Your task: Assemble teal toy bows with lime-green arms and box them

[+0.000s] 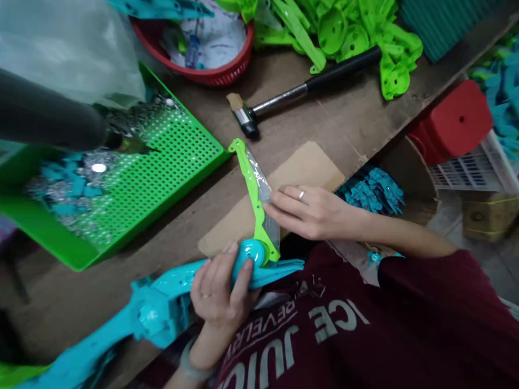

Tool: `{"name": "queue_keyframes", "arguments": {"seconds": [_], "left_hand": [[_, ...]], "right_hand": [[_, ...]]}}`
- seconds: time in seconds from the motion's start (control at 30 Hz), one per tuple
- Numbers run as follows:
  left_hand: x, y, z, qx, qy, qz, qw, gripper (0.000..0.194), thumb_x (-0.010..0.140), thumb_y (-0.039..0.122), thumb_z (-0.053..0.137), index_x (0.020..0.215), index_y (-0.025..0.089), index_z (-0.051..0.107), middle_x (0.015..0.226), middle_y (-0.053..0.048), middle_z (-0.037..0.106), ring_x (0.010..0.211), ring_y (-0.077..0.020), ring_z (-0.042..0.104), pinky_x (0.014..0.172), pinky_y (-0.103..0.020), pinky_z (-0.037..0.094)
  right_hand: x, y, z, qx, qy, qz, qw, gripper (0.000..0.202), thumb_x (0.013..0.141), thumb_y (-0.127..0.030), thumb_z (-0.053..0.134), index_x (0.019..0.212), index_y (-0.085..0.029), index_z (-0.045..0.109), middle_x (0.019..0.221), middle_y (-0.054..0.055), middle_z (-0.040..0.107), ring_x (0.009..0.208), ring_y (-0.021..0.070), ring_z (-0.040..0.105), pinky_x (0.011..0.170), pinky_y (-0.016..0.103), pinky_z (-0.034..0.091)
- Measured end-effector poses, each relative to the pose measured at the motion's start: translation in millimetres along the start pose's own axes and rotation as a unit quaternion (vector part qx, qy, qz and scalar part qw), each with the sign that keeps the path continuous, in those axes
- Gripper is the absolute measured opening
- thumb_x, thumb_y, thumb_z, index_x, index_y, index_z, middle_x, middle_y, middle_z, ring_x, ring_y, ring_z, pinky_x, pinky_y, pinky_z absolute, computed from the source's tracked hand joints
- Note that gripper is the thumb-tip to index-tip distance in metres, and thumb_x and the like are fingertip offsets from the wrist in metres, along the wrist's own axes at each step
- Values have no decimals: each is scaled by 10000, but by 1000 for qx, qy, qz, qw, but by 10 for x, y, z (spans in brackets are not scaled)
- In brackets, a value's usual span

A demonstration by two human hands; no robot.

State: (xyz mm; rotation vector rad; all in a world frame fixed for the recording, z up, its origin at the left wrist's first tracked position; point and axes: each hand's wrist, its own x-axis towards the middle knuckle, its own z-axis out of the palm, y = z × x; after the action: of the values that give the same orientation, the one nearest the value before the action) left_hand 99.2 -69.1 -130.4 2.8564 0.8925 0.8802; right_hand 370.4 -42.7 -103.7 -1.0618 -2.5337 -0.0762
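Note:
My left hand (221, 286) is wrapped round a glossy blue plastic part (178, 278), its thumb beside a round blue disc (251, 252). The long blue piece extends to the lower left through a blocky section. A slim lime-green arm (250, 181) meets the disc at its lower end and points up and away. Clear plastic film (259, 175) lies along the green arm's right side. My right hand (310, 210) has its fingers together on the film and the green arm's edge, thumb mostly hidden. Flat brown cardboard (308, 167) lies beneath.
A mallet (284, 100) lies beyond the cardboard. At left, a green perforated tray (162, 167) holds small metal and blue pieces, under a dark hanging tool (48, 116). Further back are a red basket (203, 73) and lime-green parts (336, 32). Blue parts (373, 189) and a red stool (458, 121) are right.

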Motion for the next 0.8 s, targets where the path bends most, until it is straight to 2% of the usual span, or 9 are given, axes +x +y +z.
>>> {"name": "queue_keyframes", "arguments": {"seconds": [0.07, 0.17, 0.3, 0.4, 0.5, 0.6, 0.7, 0.8], "left_hand": [[-12, -6, -11, 2, 7, 7, 1000, 338, 816, 55, 664, 1135, 157, 623, 1528, -175, 509, 1397, -286, 516, 1104, -429, 450], [-33, -14, -50, -31, -29, 12, 999, 286, 844, 57, 644, 1112, 155, 640, 1386, -169, 641, 1319, -280, 593, 1058, -408, 483], [-22, 0, -62, -30, -24, -9, 999, 318, 817, 38, 654, 1104, 171, 616, 1408, -161, 628, 1322, -274, 590, 1069, -415, 479], [-32, 0, -48, -26, -35, -1, 999, 395, 794, 12, 648, 1147, 180, 594, 1495, -162, 551, 1367, -296, 548, 1065, -439, 489], [-73, -15, -43, -36, -27, 0, 999, 467, 788, -27, 633, 1192, 200, 585, 1522, -144, 526, 1367, -295, 548, 1048, -445, 509], [-112, -27, -39, -30, -26, -4, 999, 553, 765, -90, 607, 1231, 207, 580, 1558, -123, 487, 1391, -279, 523, 1059, -436, 509], [-158, -35, -22, -19, -22, -13, 999, 595, 779, -92, 591, 1291, 208, 551, 1596, -120, 433, 1422, -274, 486, 1064, -435, 501], [-246, -55, -27, -9, -4, -27, 1000, 583, 814, -44, 562, 1324, 237, 530, 1557, -121, 486, 1364, -278, 548, 979, -450, 537]], "right_hand": [[-75, -104, 4, 37, 43, -24, 998, 188, 999, -133, 509, 1063, -63, 672, 1013, 117, 699, 886, 185, 620, 718, 306, 507], [-156, -289, 8, 147, 61, -36, 987, 141, 980, -166, 569, 904, -132, 683, 879, 48, 683, 786, 144, 585, 666, 270, 465], [-220, -405, 56, 238, 54, 16, 970, 155, 981, -176, 576, 875, -159, 688, 810, 10, 644, 735, 117, 535, 660, 248, 455], [-254, -338, 89, 218, 67, -15, 973, 99, 973, -205, 604, 967, -184, 701, 901, 13, 654, 798, 115, 546, 659, 239, 456], [-230, -242, 117, 181, 75, -37, 980, 132, 990, -245, 587, 1067, -242, 694, 1031, 10, 669, 902, 123, 556, 681, 240, 457], [-109, -176, 144, 164, 82, -33, 983, 120, 992, -221, 572, 980, -232, 691, 1043, 3, 674, 949, 140, 551, 736, 263, 447], [58, -122, 151, 161, 53, -65, 983, 153, 1007, -192, 528, 946, -222, 665, 1129, 21, 660, 1016, 156, 546, 784, 297, 427], [171, -85, 152, 174, 18, -102, 979, 199, 1036, -190, 467, 984, -223, 656, 1148, 37, 653, 1006, 148, 553, 792, 309, 412]]}}
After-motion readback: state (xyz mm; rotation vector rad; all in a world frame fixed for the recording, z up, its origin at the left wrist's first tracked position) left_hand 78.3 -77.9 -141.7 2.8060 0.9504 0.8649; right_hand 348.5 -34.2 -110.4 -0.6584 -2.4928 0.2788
